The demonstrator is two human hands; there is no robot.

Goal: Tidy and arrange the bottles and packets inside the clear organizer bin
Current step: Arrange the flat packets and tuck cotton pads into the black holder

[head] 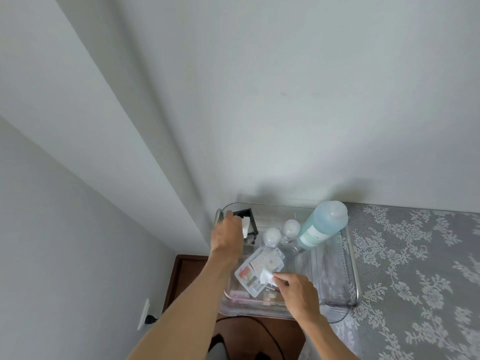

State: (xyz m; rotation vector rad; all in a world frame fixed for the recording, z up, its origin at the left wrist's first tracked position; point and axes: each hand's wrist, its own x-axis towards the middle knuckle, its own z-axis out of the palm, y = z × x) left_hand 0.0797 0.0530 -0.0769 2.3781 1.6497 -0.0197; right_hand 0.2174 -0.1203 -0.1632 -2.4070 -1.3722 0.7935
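Note:
A clear organizer bin [335,289] stands at the left end of a lace-covered surface. Inside it a tall bottle of blue-green liquid [323,224] leans at the back right, with two small clear bottles with white caps [271,236] [291,228] beside it. A flat packet [255,272] with red and printed contents lies tilted in the front half. My right hand [298,289] pinches a small white packet [267,276] over that flat packet. My left hand [227,235] reaches into the bin's back left corner, against a black-framed holder [249,224] with something white in it; its fingers are hidden.
The grey lace cloth [415,268] covers the surface to the right of the bin. A white wall rises right behind it. Dark wooden floor [187,276] lies below on the left, with a black cable [262,331] and a wall socket [145,314].

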